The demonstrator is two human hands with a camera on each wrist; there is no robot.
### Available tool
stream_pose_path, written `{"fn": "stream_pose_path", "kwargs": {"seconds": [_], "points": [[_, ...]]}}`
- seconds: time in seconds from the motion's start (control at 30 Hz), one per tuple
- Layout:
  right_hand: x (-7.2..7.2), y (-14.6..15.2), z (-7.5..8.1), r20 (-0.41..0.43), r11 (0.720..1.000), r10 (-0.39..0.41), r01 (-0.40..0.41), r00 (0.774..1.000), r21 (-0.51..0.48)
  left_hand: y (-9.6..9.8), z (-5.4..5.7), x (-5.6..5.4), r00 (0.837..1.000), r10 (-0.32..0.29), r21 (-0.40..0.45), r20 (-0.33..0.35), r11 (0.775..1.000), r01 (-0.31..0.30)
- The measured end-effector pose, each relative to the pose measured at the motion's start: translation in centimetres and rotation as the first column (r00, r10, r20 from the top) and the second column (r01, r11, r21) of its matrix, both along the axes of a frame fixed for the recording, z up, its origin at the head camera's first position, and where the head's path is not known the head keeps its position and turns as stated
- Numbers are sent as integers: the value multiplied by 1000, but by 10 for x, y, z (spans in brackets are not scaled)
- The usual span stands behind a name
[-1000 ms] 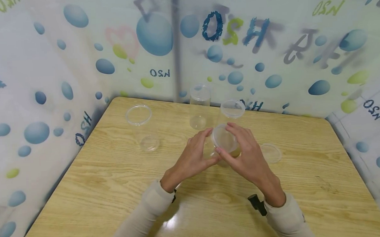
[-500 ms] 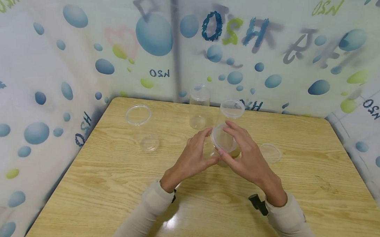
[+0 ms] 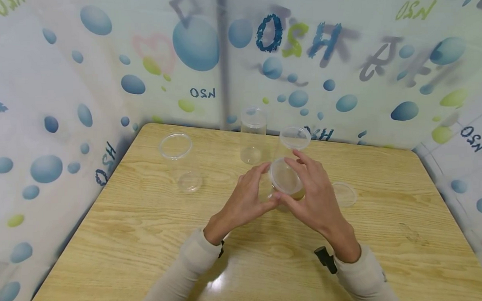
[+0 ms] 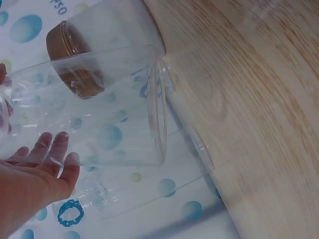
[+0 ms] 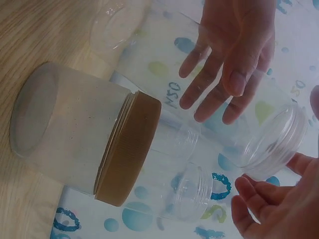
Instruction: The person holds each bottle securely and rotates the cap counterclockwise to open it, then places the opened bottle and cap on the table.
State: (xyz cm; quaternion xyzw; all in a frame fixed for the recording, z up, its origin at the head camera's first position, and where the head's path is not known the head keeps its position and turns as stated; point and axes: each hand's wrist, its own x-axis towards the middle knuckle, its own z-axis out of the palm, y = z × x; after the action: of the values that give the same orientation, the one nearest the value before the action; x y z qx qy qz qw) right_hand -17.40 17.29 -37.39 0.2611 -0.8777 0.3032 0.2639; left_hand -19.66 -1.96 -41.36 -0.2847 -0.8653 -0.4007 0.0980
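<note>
While both hands work near the middle of the head view, the clear jar [image 3: 285,176] between them shows its pale round top facing up toward the camera. Curved about the jar's side, the left hand [image 3: 246,194] has its thumb and fingers apart on either side; the right hand [image 3: 314,196] pinches the top's rim between thumb and fingers. Whether the jar's base touches the table [image 3: 140,233] is hard to tell.

Just behind it stands a jar with a brown lid [image 5: 130,149], mostly blocked from the head camera by the held jar and right hand but plain in the right wrist view. A clear ring-shaped piece [image 3: 345,194] lies right of centre, its left edge covered by the right hand. Farther back, an upright clear container [image 3: 253,134] stands at upper centre; another container [image 3: 295,138] is beside it, its lower part hidden by the fingers. An open-topped cup [image 3: 177,146] stands well apart, left of centre. A patterned sheet [image 3: 151,96] spans the background.
</note>
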Motion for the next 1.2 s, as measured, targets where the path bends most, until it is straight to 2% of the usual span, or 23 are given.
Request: {"fn": "stream_pose_path", "kwargs": {"seconds": [0.13, 0.23, 0.57, 0.9, 1.2], "points": [[-1, -2, 0, -62, 999, -50, 51, 997, 7, 1, 0, 0, 1000, 3, 1, -16, 1000, -3], [-2, -2, 1, -77, 998, -62, 62, 995, 10, 1, 0, 0, 1000, 5, 0, -30, 1000, -5], [1, 2, 3, -9, 999, -10, 11, 1000, 43, 0, 0, 1, 1000, -2, -22, -31, 1000, 1], [3, 3, 5, 75, 999, 48, -48, 996, 4, 0, 0, 2, 1000, -3, -33, -2, 999, 3], [4, 3, 8, 67, 996, 85, -83, 994, -29, -1, 0, 2, 1000, -10, -29, -19, 1000, 9]]}}
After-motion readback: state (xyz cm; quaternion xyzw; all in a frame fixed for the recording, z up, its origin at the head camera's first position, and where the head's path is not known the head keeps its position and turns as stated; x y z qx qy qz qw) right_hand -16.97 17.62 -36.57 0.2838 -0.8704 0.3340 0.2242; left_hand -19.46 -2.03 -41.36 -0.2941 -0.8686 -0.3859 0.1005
